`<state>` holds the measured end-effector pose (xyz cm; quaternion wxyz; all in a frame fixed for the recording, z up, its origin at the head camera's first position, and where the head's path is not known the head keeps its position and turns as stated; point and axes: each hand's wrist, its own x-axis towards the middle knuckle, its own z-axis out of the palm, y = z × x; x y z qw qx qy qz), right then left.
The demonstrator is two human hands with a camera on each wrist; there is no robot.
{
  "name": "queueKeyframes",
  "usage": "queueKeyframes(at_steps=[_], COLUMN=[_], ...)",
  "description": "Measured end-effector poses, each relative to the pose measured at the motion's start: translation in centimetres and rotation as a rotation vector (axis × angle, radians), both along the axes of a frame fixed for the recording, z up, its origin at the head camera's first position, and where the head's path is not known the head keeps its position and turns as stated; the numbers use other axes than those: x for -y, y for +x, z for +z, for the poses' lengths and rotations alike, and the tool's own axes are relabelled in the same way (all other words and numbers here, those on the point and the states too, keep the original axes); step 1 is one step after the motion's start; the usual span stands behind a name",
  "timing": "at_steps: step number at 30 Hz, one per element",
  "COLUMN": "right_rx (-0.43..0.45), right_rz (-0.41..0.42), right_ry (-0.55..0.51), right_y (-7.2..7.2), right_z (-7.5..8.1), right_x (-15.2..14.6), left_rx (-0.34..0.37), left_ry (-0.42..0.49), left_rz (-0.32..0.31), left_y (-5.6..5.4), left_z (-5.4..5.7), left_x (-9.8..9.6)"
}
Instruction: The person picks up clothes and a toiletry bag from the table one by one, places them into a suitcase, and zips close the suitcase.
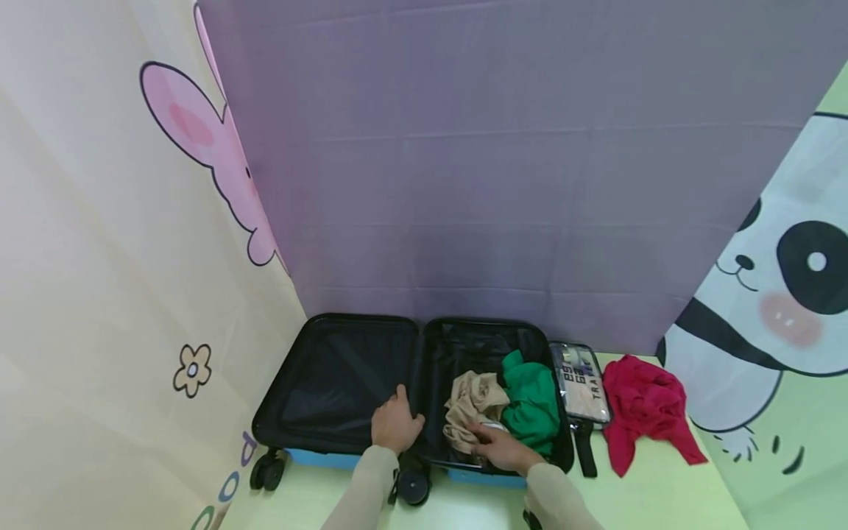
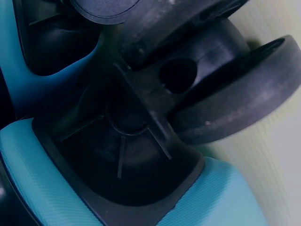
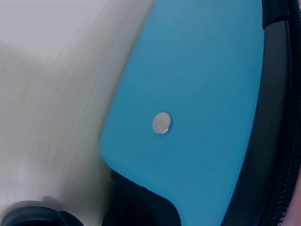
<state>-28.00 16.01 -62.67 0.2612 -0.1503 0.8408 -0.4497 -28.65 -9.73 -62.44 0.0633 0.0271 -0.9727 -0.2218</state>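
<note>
- We find a suitcase (image 1: 420,368) lying open on a pale tabletop (image 1: 294,500), black lining upward, blue shell showing along the near edge.
- Left hand (image 1: 395,422) is over the near inner corner of the suitcase's left half (image 1: 351,368), close to the hinge. Fingers loosely extended, pointing away from the body, thumb apart to the side; we see nothing held.
- Right hand (image 1: 502,447) reaches into the right half (image 1: 457,338) near its front wall, fingers at the beige cloth (image 1: 478,397). We cannot tell whether they pinch it or only rest there.
- A small white item (image 1: 494,425) shows just beside the right fingers; too small for us to name.
- Beige cloth lies crumpled in the right half; green cloth (image 1: 532,401) lies bunched to its right, touching it.
- Both forearms wear pale sleeves; we mark the left sleeve (image 1: 363,482) and right sleeve (image 1: 562,497).
- Just right of the suitcase we note a clear pouch (image 1: 583,386) with black trim and printed letters, a black strap (image 1: 585,450) below it.
- Beside the pouch, a red garment (image 1: 645,408) lies heaped on the tabletop.
- Left wrist view: black wheels (image 2: 240,96) against blue shell.
- Right wrist view: blue shell with a round, silvery spot (image 3: 162,123) and a dark zipper (image 3: 292,155) at the edge.
- Behind, we record a purple-grey curtain (image 1: 490,184), a pink rabbit (image 1: 199,132) at left and a panda (image 1: 788,316) at right.
</note>
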Motion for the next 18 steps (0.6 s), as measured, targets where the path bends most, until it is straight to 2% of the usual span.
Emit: queueKeyframes(at_steps=[18], right_rx=[-0.048], right_rz=[-0.014], right_ry=[-0.015], right_y=[0.22], right_z=[-0.23], right_x=[0.21], left_rx=[0.006], left_ry=[0.011], left_rz=[-0.001], left_y=[-0.09], left_z=[-0.13], left_x=[0.15])
